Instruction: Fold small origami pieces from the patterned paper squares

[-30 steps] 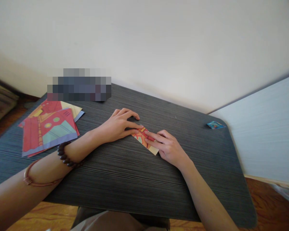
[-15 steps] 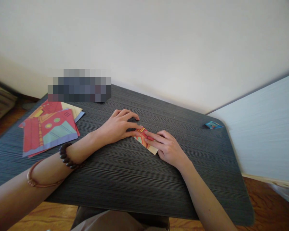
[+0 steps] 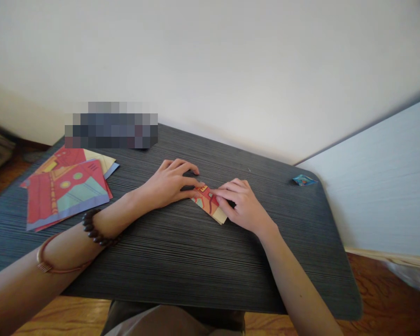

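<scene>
A small folded sheet of printed paper [image 3: 209,205], red, green and cream, lies at a slant on the dark table. My left hand [image 3: 173,183] has its thumb and index finger on the paper's upper left end, while its other fingers arch over the tabletop. From the right, my right hand [image 3: 241,203] grips the paper's far long edge, its fingertips and thumb drawn together there. At the lower right end the layers sit slightly apart, and a cream part shows.
Several printed sheets [image 3: 68,191] lie overlapped at the table's left. Behind them is a blurred-out dark object [image 3: 112,130]. A small blue folded piece [image 3: 304,180] rests near the right back corner. The table [image 3: 168,261] meets a pale wall [image 3: 231,70].
My right hand's fingers have shifted from lying stretched across the paper to a bent grip at its far edge. The left hand stays at the upper left end.
</scene>
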`<state>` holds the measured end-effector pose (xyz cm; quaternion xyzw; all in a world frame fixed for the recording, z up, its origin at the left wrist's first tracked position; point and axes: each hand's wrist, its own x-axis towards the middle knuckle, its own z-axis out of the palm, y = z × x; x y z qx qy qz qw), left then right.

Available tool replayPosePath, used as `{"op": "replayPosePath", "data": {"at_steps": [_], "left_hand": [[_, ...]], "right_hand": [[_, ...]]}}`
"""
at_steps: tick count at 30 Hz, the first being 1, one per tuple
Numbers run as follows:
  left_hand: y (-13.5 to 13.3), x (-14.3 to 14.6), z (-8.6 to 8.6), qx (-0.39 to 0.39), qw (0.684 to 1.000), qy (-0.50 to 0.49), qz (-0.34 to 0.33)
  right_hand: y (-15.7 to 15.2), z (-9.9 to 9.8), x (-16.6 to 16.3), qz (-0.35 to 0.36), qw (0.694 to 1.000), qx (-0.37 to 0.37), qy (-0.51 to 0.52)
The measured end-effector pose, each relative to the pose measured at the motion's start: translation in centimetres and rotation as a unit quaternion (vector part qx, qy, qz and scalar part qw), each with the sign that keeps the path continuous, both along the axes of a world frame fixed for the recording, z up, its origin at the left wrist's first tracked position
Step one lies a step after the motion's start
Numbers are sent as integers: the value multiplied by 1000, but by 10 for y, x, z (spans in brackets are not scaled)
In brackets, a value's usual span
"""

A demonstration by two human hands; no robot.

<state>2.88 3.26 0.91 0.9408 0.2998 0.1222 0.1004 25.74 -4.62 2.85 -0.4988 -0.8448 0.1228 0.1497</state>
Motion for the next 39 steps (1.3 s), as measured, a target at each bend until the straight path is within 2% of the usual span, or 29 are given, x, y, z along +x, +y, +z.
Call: {"op": "replayPosePath", "data": {"at_steps": [6, 10, 27, 34, 39], "left_hand": [[0, 0, 0, 3, 1000, 7, 2], [0, 0, 0, 5, 1000, 10, 8], [4, -1, -1, 1, 1000, 13, 11], [5, -2, -5, -6, 1000, -5, 7], [4, -2, -6, -11, 1000, -19, -14]], "right_hand": [[12, -1, -7, 31, 990, 63, -121], [8, -8, -2, 45, 983, 114, -139], [-31, -21, 30, 18, 984, 158, -75], [-44, -24, 38, -8, 989, 139, -47], [-36, -22, 30, -33, 993, 117, -1]]}}
